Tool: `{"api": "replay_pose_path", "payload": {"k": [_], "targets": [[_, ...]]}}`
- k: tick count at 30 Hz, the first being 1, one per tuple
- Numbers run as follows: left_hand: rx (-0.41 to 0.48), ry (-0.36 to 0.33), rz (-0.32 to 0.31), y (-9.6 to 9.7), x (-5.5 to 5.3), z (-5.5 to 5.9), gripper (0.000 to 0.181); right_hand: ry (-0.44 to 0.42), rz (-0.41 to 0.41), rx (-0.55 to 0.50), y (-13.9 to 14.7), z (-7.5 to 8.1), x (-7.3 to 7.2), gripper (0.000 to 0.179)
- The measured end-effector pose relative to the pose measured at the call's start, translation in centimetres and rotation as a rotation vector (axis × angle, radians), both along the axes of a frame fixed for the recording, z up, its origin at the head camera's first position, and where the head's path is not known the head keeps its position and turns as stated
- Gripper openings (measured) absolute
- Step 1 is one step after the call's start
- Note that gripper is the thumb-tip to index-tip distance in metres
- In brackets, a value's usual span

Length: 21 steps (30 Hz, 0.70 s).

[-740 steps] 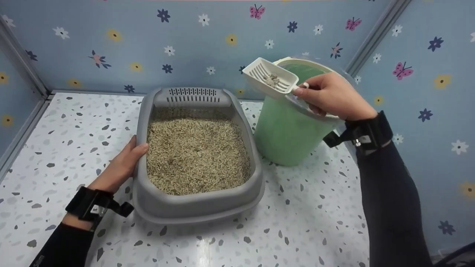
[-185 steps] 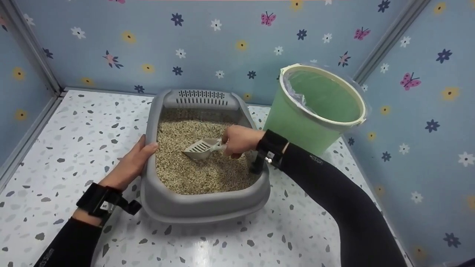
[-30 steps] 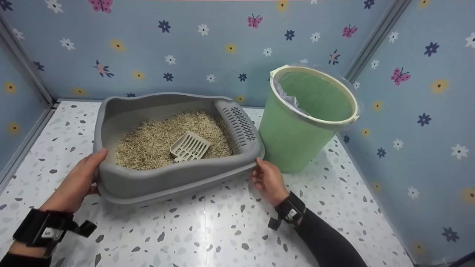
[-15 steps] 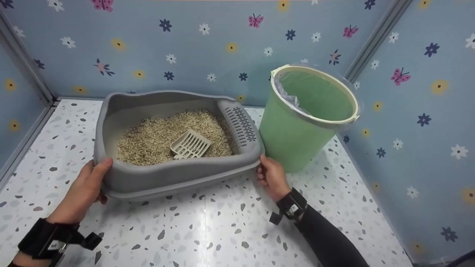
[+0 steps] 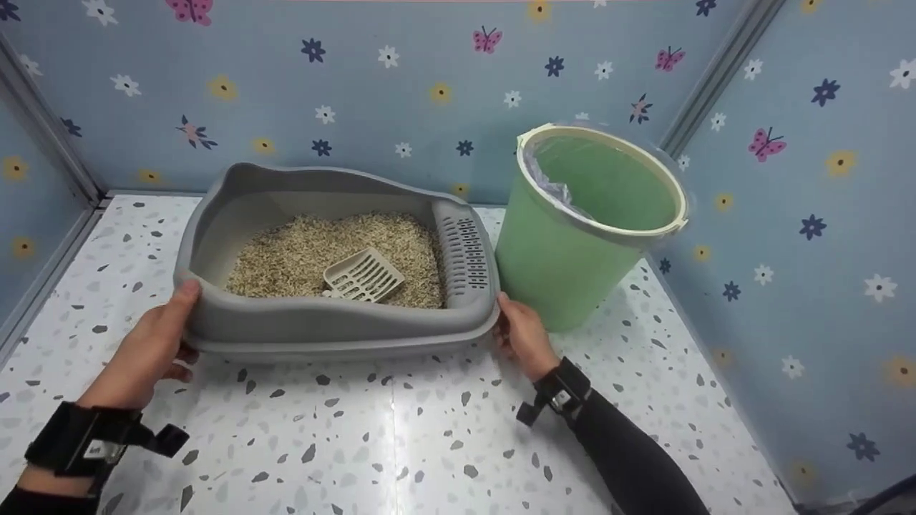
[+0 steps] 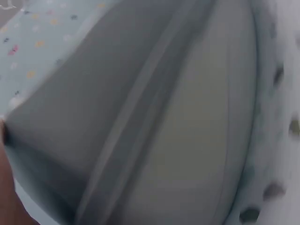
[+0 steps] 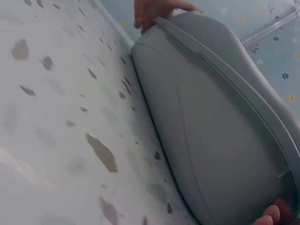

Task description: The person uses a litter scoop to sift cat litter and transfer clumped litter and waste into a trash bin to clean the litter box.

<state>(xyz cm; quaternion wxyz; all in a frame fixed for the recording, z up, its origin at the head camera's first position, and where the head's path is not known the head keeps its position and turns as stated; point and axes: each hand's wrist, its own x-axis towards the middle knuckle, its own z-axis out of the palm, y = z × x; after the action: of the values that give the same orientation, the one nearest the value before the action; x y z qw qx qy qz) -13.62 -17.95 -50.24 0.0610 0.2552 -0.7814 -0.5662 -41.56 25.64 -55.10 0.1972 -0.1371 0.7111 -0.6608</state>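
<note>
A grey litter box (image 5: 336, 322) lies lengthwise across the floor, its slotted end at the right. Tan pellet litter (image 5: 286, 257) fills much of it, and a pale slotted litter scoop (image 5: 366, 275) rests on top. My left hand (image 5: 143, 350) grips the left front corner, thumb over the rim and fingers below. At the right front corner my right hand (image 5: 526, 336) holds the lip with curled fingers. The left wrist view is blurred by the box's side wall (image 6: 197, 140). In the right wrist view, fingertips (image 7: 268, 216) show under the lip.
A green bin (image 5: 565, 265) with a clear liner stands just right of the box, close to my right hand. Flowered blue panels (image 5: 401, 79) rise behind and at both sides. Speckled white floor (image 5: 429, 429) lies in front.
Earlier my right hand held the scoop, first by the bin, later in the litter; now the scoop lies in the box. The box has turned clockwise, and its front has just swung parallel to me.
</note>
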Motion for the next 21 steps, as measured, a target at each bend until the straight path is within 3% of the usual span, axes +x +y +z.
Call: {"api": "replay_pose_path", "payload": {"k": [3, 6, 11, 16, 18, 21], "targets": [[-0.017, 0.019, 0.034, 1.4, 0.1, 0.3, 0.094, 0.015, 0.002, -0.034, -0.5, 0.2, -1.2, 0.042], [-0.036, 0.057, 0.070, 1.7, -0.2, 0.3, 0.088, -0.014, 0.010, -0.094, -1.0, 0.4, -1.4, 0.036], [-0.011, 0.073, 0.079, 0.0, -1.4, 0.5, 0.098, -0.041, 0.041, -0.106, -0.7, 0.4, 0.0, 0.035], [0.028, 0.067, 0.140, -1.9, -2.4, 0.3, 0.107, -0.052, 0.118, -0.089, -0.5, 0.2, 2.2, 0.035], [0.054, 0.062, 0.168, -1.8, -2.5, 0.3, 0.107, -0.049, 0.131, -0.074, -0.6, 0.3, 2.3, 0.034], [0.076, 0.049, 0.183, -0.8, -2.3, 0.3, 0.105, -0.048, 0.122, -0.050, -0.8, 0.4, 1.2, 0.035]]}}
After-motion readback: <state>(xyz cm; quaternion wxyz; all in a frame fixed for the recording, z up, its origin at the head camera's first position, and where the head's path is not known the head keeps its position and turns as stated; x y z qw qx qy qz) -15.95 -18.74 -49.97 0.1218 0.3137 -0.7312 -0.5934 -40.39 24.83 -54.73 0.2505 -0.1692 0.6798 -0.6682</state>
